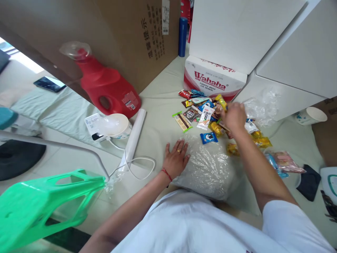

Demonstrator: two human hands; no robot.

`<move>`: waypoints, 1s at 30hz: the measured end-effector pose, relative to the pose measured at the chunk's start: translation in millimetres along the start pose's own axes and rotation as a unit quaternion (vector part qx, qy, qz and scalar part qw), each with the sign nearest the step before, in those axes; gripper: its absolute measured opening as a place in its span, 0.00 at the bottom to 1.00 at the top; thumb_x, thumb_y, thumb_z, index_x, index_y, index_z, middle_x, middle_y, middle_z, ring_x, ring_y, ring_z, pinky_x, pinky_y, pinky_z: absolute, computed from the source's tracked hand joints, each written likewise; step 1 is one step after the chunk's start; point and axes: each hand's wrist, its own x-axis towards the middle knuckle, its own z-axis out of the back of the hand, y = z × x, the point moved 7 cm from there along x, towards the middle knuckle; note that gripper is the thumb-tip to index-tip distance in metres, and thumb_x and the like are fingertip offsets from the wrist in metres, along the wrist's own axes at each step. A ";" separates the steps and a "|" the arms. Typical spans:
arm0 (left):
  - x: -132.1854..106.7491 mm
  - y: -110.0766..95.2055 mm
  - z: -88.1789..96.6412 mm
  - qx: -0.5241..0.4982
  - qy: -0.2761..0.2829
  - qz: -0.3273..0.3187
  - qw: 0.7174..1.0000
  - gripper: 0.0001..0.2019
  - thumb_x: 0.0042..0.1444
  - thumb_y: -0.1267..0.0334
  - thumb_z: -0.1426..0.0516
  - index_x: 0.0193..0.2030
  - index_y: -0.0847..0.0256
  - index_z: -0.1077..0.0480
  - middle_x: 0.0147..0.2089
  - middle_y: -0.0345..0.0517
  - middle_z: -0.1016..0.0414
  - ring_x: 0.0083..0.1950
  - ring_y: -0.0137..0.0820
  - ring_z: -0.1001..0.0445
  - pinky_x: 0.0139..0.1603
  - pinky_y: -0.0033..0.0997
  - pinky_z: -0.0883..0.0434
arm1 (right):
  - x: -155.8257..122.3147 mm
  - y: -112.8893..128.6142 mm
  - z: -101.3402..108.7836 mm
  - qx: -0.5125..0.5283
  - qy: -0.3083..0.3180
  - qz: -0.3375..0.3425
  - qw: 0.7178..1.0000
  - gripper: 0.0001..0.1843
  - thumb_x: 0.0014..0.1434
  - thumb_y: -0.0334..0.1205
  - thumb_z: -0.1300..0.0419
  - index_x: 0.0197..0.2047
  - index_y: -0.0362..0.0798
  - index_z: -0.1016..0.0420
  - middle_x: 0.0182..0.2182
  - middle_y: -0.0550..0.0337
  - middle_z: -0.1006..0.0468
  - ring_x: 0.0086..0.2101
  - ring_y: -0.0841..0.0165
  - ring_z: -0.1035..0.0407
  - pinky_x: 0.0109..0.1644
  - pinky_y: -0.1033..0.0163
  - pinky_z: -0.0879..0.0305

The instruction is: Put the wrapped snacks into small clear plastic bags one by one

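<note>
My left hand [177, 158] lies flat with its fingers apart on the left edge of a clear plastic bag [210, 165] in front of my lap. A ring and a red string bracelet are on it. Over the right side of a pile of wrapped snacks, my right hand [235, 117] is closed, slightly blurred, with a small yellow snack packet [220, 102] at its fingertips. Around it lie a white snack packet [205, 118], a green-edged packet [182, 121], a blue packet [209, 137] and several yellow packets [262, 142]. My right hand hides part of the pile.
Behind the pile stands a Wahaha carton [213, 79]. Crumpled clear plastic [263, 105] and a paper cup [310, 116] are to the right. On the left are a red detergent bottle [110, 88], a white roll [134, 137], a cable [131, 160] and a green stool [47, 196].
</note>
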 end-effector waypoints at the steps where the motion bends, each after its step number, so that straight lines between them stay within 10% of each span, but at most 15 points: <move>1: 0.2 0.2 0.1 0.000 0.001 0.001 1.000 0.28 0.73 0.53 0.55 0.76 0.53 0.43 0.78 0.54 0.44 0.78 0.49 0.45 0.76 0.71 0.57 | 15.7 -20.6 3.9 -0.003 -0.009 -0.024 1.000 0.22 0.70 0.49 0.48 0.55 0.39 0.27 0.54 0.32 0.28 0.61 0.40 0.40 0.60 0.37 0.39; 6: 0.6 0.6 -0.1 0.003 0.010 0.007 1.000 0.27 0.73 0.52 0.56 0.76 0.53 0.42 0.78 0.53 0.44 0.78 0.48 0.45 0.76 0.71 0.56 | 68.9 -78.1 -48.3 0.047 0.168 -0.110 0.979 0.22 0.58 0.56 0.32 0.38 0.44 0.25 0.38 0.36 0.24 0.51 0.42 0.30 0.52 0.36 0.34; 11: -0.1 0.3 0.7 0.002 -0.001 0.003 1.000 0.27 0.73 0.53 0.55 0.76 0.52 0.42 0.78 0.53 0.44 0.78 0.48 0.45 0.77 0.69 0.57 | 68.5 -72.0 -75.8 0.014 0.153 -0.109 0.982 0.19 0.57 0.52 0.34 0.38 0.42 0.22 0.36 0.40 0.24 0.50 0.45 0.27 0.51 0.42 0.33; 17: -0.5 1.0 -2.0 -0.003 -0.006 0.005 1.000 0.28 0.72 0.53 0.55 0.76 0.52 0.44 0.78 0.52 0.43 0.78 0.47 0.45 0.77 0.70 0.58 | 49.1 -70.7 -19.2 0.008 0.077 -0.115 0.990 0.22 0.60 0.47 0.36 0.53 0.41 0.26 0.43 0.35 0.23 0.47 0.45 0.27 0.48 0.44 0.34; 22: -0.6 1.0 -4.2 -0.006 0.000 0.007 1.000 0.27 0.73 0.53 0.58 0.76 0.52 0.43 0.79 0.50 0.47 0.79 0.44 0.47 0.77 0.70 0.59 | -34.3 -35.6 36.9 0.026 0.041 0.008 0.999 0.21 0.60 0.44 0.37 0.54 0.44 0.30 0.44 0.40 0.23 0.43 0.52 0.28 0.45 0.53 0.35; 27: -1.6 2.0 -6.0 -0.008 0.002 0.006 1.000 0.27 0.73 0.57 0.59 0.76 0.53 0.43 0.79 0.50 0.46 0.79 0.45 0.47 0.77 0.70 0.60 | -169.1 30.2 -27.2 0.099 0.321 0.178 0.925 0.12 0.59 0.40 0.36 0.46 0.51 0.27 0.40 0.55 0.20 0.39 0.60 0.27 0.41 0.62 0.37; 30: -1.9 1.9 -5.3 -0.002 0.003 0.002 1.000 0.27 0.72 0.59 0.58 0.76 0.53 0.43 0.79 0.51 0.46 0.79 0.45 0.47 0.77 0.70 0.59 | -200.7 40.7 -55.9 0.069 0.327 0.181 0.925 0.12 0.61 0.46 0.35 0.44 0.48 0.26 0.42 0.51 0.20 0.44 0.58 0.29 0.44 0.62 0.38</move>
